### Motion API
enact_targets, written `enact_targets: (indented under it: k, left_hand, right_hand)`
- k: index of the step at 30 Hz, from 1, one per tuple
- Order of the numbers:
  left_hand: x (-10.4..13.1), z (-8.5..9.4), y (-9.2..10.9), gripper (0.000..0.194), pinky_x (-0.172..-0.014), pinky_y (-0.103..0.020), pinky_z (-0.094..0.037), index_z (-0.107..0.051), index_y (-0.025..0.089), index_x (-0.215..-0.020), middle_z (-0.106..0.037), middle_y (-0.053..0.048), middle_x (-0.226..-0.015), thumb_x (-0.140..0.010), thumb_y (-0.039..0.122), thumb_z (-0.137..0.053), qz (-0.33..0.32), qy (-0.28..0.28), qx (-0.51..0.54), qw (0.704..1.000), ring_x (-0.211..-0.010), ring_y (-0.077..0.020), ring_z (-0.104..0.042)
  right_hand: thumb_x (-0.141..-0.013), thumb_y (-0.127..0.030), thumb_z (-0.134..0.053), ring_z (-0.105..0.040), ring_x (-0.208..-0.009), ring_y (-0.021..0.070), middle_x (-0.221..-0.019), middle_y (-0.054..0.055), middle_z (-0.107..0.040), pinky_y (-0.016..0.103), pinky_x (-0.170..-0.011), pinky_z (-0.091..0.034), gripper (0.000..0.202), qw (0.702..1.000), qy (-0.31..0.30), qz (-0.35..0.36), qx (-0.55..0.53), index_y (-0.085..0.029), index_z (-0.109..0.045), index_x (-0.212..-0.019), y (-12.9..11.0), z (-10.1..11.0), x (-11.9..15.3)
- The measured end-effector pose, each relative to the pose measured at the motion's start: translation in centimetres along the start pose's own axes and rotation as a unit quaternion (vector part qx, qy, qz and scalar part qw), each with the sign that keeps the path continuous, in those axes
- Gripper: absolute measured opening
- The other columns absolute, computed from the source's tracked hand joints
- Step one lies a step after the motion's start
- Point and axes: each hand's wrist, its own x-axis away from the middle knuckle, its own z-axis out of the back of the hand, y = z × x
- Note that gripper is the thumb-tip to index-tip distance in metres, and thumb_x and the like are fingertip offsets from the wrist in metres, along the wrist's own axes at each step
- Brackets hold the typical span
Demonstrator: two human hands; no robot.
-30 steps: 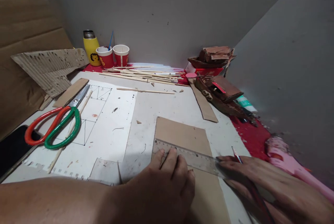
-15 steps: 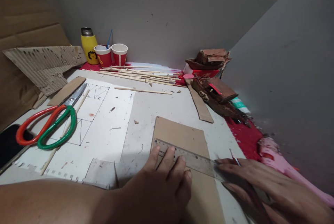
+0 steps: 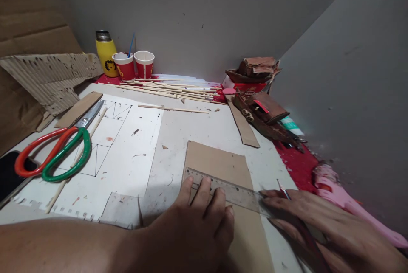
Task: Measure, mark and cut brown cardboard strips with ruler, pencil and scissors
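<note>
My left hand (image 3: pixel 199 222) lies with its fingers apart on a clear ruler (image 3: pixel 237 193), pressing it down. Beneath the ruler is a brown cardboard piece (image 3: pixel 216 156), which runs on toward me past my left hand. At the ruler's right end, my right hand (image 3: pixel 331 220) touches it with its fingertips. A slim pencil (image 3: pixel 281 187) is held in that hand, one end sticking up between the fingers; the rest is mostly hidden. The palm of my left hand is out of sight.
Scissors (image 3: pixel 83 132) with red and green handles rest on a drawn-on paper sheet (image 3: pixel 127 137). Thin wooden sticks (image 3: pixel 168 90) lie at the back, near paper cups (image 3: pixel 144 64) and a yellow bottle (image 3: pixel 106 54). Brown model boats (image 3: pixel 261 109) and a pink glue gun (image 3: pixel 347 205) are right.
The view has shifted slightly, moving everything a little to the left in the picture. Both hands and the ruler keep their places on the cardboard.
</note>
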Motion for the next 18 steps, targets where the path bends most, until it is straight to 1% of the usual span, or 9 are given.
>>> enact_targets:
  k: [3,6,9,12,15,18]
  left_hand:
    - [0.1,-0.1,0.0,0.059,-0.102,-0.06,-0.032,-0.055,0.01,-0.136,-0.058,-0.018,-0.139,-0.101,0.052,-0.033,-0.001,-0.001,-0.007,1.0,-0.128,-0.043,-0.051]
    - [0.0,-0.1,0.1,0.059,-0.105,-0.059,-0.03,-0.056,0.011,-0.135,-0.061,-0.017,-0.137,-0.101,0.054,-0.034,0.001,0.004,-0.011,1.0,-0.125,-0.0418,-0.053]
    - [-0.1,0.0,0.2,0.059,-0.104,-0.058,-0.03,-0.056,0.01,-0.135,-0.062,-0.018,-0.135,-0.101,0.053,-0.035,0.003,0.01,-0.016,1.0,-0.124,-0.0415,-0.054]
    - [-0.2,0.1,0.3,0.058,-0.102,-0.057,-0.033,-0.057,0.009,-0.135,-0.062,-0.019,-0.135,-0.102,0.051,-0.036,0.005,0.009,-0.015,1.0,-0.123,-0.0411,-0.056]
    - [-0.3,0.1,0.4,0.058,-0.101,-0.057,-0.034,-0.057,0.008,-0.134,-0.062,-0.02,-0.134,-0.102,0.051,-0.036,0.005,0.012,-0.017,1.0,-0.122,-0.0408,-0.056]
    - [-0.3,0.0,0.4,0.06,-0.101,-0.057,-0.035,-0.056,0.007,-0.134,-0.061,-0.021,-0.134,-0.101,0.053,-0.036,0.005,0.015,-0.024,1.0,-0.121,-0.0413,-0.056]
  right_hand:
    - [-0.091,-0.016,-0.053,-0.075,-0.086,0.0218,-0.102,0.005,-0.077,0.031,-0.077,-0.064,0.034,0.999,0.019,0.03,0.014,-0.028,-0.057,-0.123,0.0,0.0,-0.3]
    - [-0.09,-0.015,-0.054,-0.074,-0.091,0.0217,-0.104,0.005,-0.077,0.031,-0.079,-0.063,0.034,0.999,0.017,0.038,0.029,-0.026,-0.059,-0.122,0.4,-0.1,0.1]
    - [-0.089,-0.012,-0.056,-0.073,-0.097,0.0218,-0.109,0.004,-0.077,0.032,-0.083,-0.062,0.042,0.998,0.02,0.037,0.044,-0.027,-0.058,-0.128,0.7,-0.3,0.7]
    - [-0.088,-0.01,-0.058,-0.072,-0.1,0.0214,-0.11,0.002,-0.076,0.031,-0.085,-0.062,0.056,0.998,0.018,0.035,0.051,-0.03,-0.051,-0.14,0.8,-0.3,0.9]
    - [-0.088,-0.011,-0.059,-0.073,-0.097,0.0214,-0.109,0.002,-0.076,0.031,-0.083,-0.062,0.068,0.998,0.018,0.039,0.049,-0.033,-0.041,-0.149,0.7,-0.3,0.8]
    - [-0.088,-0.011,-0.06,-0.073,-0.096,0.0214,-0.108,0.002,-0.077,0.031,-0.082,-0.063,0.071,0.999,0.017,0.031,0.031,-0.035,-0.038,-0.151,0.6,-0.3,0.7]
